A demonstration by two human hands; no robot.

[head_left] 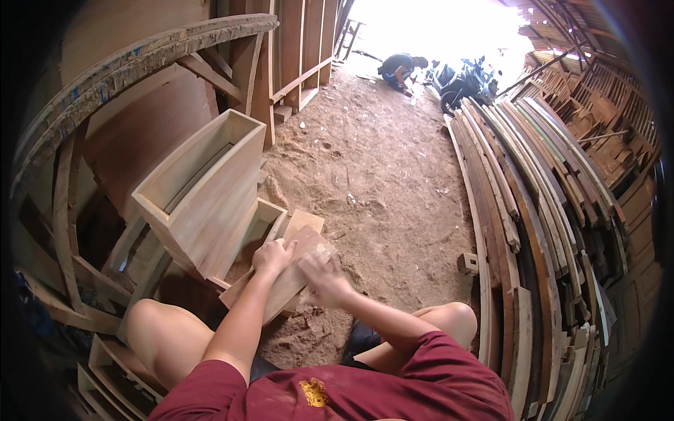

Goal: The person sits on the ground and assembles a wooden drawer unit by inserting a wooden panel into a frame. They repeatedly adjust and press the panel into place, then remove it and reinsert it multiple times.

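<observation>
A pale brown wooden panel [284,289] slants between my knees, and it may be part of a drawer or box. My left hand [274,257] grips its upper left side, thumb raised and the other fingers curled down. Against the panel's right part lies my right hand [325,281]. Motion blurs its fingers, so whether it holds anything is unclear. A lighter piece of wood [306,222] shows just beyond the panel. Close to my left hand stands an open wooden drawer [270,212], with a larger open wooden box [210,200] beside it.
Long planks [516,203] are piled along the right side. A wooden bench frame [161,56] stands at the left, and more drawers [116,372] lie by my left knee. Sandy ground [379,161] runs toward a crouching person [400,70] and a motorcycle [465,81]. A small block [467,263] sits near the planks.
</observation>
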